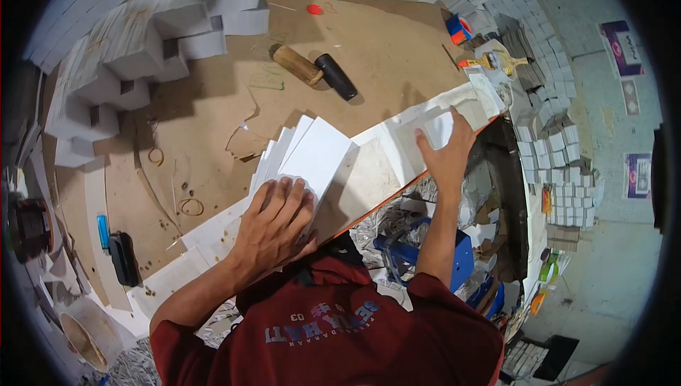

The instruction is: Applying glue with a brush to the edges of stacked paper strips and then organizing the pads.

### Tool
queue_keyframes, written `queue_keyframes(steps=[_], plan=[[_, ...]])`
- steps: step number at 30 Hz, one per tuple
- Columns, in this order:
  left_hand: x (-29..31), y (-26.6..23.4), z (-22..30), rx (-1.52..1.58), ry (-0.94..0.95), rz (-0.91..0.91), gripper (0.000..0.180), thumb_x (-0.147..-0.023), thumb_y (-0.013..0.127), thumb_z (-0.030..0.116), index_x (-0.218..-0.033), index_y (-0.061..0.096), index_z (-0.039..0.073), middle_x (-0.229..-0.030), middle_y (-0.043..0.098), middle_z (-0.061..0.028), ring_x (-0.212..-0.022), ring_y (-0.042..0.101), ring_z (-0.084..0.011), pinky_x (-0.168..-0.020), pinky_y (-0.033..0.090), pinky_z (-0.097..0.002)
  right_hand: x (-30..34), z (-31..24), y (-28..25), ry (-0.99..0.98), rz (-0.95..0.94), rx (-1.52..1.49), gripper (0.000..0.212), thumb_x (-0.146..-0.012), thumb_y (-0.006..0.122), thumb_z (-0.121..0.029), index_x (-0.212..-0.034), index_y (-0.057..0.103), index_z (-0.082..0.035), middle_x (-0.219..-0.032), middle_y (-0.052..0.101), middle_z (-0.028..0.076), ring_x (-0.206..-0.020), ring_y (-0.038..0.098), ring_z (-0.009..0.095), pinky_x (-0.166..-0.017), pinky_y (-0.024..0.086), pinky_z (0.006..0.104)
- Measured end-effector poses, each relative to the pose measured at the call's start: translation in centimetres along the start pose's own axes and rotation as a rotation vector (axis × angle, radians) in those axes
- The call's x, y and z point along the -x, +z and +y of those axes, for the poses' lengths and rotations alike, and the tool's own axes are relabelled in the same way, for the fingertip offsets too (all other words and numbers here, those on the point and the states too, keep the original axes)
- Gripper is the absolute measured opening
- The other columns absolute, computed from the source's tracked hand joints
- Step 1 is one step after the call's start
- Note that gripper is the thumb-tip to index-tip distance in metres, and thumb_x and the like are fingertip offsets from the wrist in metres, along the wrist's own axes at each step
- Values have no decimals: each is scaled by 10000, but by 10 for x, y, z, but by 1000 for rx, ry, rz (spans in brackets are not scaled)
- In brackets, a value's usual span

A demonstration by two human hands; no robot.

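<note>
A fanned stack of white paper booklets leans at a slant near the table's front edge. My left hand lies across its near end, fingers over the top sheet and thumb at the right side, holding it. Farther right, my right hand is closed around the edge of a white paper block, thumb and fingers on opposite sides. That block's far side blends with the pale sheet beneath it, so its full outline is hard to make out.
A black-headed mallet with a wooden handle lies mid-table. Stacked white paper blocks line the back left. A black stapler-like tool and a blue lighter are at left. Paper scraps and a blue object sit below the table edge.
</note>
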State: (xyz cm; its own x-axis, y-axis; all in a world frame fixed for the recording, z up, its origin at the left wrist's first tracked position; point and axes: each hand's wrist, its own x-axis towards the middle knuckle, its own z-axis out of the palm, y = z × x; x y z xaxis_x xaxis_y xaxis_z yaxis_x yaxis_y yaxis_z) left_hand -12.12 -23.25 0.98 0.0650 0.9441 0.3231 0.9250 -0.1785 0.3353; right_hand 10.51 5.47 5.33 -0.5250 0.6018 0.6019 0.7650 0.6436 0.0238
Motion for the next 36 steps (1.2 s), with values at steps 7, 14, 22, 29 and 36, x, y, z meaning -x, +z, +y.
queue_keyframes(steps=[7, 14, 22, 29, 36], plan=[[-11, -19, 3, 86, -54, -98, 657, -821, 726, 448, -1265, 583, -13, -1477, 493, -273, -1334, 502, -443, -1159, 351, -551, 58, 82, 48, 187, -107, -291, 593, -758, 837, -246, -1282, 665, -27, -1330, 614, 187, -1244, 561, 396, -1062, 452, 474], [-14, -17, 2, 73, -80, -113, 810, -801, 736, 476, -1405, 539, -27, -1556, 464, -207, -1485, 395, -353, -1244, 269, -502, 24, 85, 15, 585, 251, -45, 342, -1039, 605, -239, -961, 766, 52, -782, 746, 169, -688, 725, 280, -715, 587, 356], [-6, -3, 5, -7, -61, -55, 802, -834, 709, 475, -1461, 521, 12, -1562, 462, -175, -1460, 420, -309, -1206, 288, -564, 0, -99, -64, -67, -74, -1064, 496, -978, 681, -31, -1430, 486, 29, -1002, 741, 210, -876, 745, 258, -729, 618, 371], [-18, -15, 8, -85, -40, -87, 809, -809, 739, 466, -1459, 512, 41, -1532, 479, -188, -1423, 444, -359, -1186, 316, -570, -6, -93, -10, 703, -979, -1361, 714, -997, 708, -171, -1548, 294, 17, -812, 703, 177, -777, 714, 166, -541, 575, 313], [-18, -24, 11, -4, -65, -160, 779, -835, 727, 470, -1435, 523, 16, -1512, 475, -236, -1402, 454, -415, -1180, 329, -542, 8, 40, 22, 156, -122, -178, 646, -831, 806, -264, -1365, 571, 16, -1419, 551, 220, -1335, 499, 408, -1132, 412, 470]])
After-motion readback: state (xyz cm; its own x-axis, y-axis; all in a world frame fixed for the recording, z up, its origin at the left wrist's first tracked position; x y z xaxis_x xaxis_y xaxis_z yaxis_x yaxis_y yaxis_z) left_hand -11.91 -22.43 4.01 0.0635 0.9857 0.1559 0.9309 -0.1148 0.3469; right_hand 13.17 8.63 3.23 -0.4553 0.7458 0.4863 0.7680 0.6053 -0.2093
